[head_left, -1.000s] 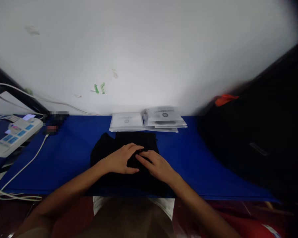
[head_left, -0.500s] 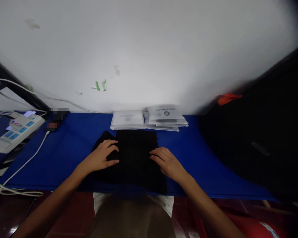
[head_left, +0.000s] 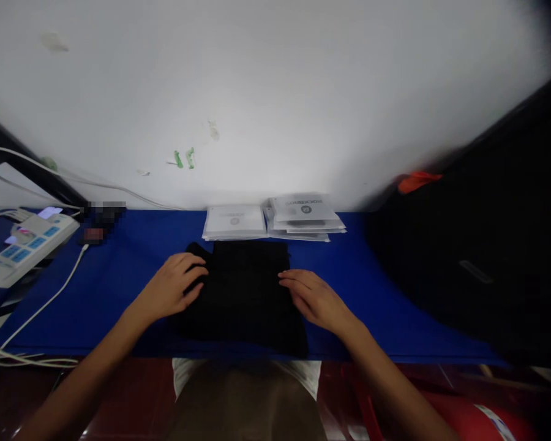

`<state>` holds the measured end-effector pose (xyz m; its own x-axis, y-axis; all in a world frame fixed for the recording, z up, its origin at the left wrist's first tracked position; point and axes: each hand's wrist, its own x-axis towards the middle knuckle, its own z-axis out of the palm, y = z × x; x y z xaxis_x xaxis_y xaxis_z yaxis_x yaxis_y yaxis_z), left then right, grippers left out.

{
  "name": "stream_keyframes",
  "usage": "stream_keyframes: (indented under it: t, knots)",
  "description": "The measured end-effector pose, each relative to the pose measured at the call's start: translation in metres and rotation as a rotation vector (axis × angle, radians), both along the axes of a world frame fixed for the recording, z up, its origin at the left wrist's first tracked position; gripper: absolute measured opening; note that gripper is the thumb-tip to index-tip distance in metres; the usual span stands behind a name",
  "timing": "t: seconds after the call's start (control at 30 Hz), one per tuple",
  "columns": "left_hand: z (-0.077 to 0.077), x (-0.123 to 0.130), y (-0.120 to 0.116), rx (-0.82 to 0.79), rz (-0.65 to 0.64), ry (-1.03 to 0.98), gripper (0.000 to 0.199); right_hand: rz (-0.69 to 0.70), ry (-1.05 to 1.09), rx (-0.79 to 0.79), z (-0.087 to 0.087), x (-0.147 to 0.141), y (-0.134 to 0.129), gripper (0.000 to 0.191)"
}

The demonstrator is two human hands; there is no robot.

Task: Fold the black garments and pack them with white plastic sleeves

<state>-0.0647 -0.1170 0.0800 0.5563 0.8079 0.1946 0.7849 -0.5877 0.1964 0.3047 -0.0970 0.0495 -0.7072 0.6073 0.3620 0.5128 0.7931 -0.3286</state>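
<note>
Our left hand: loosely open, empty, on black cloth. Our right hand: fingertips at its edge, pinch unclear.

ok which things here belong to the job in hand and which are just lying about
Seem to belong:
black cloth
left hand and right hand, at its sides
blue table beneath

Probably just lying about:
power strip
white packets, untouched, though possibly related
</note>
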Motion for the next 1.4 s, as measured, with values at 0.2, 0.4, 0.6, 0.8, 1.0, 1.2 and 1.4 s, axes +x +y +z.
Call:
stream_keyframes:
  t: [0.2,0.4,0.6,0.8,1.0,1.2,1.4]
  knots:
    - [-0.011,0.004,0.006,-0.264,-0.079,0.01,0.054,0.003,-0.105,-0.123,-0.002,-0.007,-0.003,0.046]
    - [-0.013,-0.005,0.013,-0.35,-0.101,-0.07,0.038,-0.002,-0.116,-0.102,-0.006,-0.004,0.004,0.035]
    - [-0.016,0.006,0.045,-0.006,0.117,-0.144,0.024,-0.233,-0.004,0.002,-0.001,-0.012,0.035,0.023]
    - [-0.015,0.023,0.05,0.387,0.222,-0.103,0.024,-0.568,-0.054,0.121,-0.003,-0.03,0.06,0.028]
    - [-0.036,0.002,0.024,0.046,0.092,-0.035,0.025,-0.257,-0.12,0.049,-0.009,-0.039,0.025,0.025]
    - [-0.05,-0.005,0.019,-0.002,0.169,-0.095,0.035,-0.214,-0.19,0.034,-0.021,-0.043,0.017,0.03]
    - [-0.047,-0.001,0.017,-0.056,0.075,-0.286,0.027,-0.183,-0.21,-0.022,-0.016,-0.033,0.028,0.021]
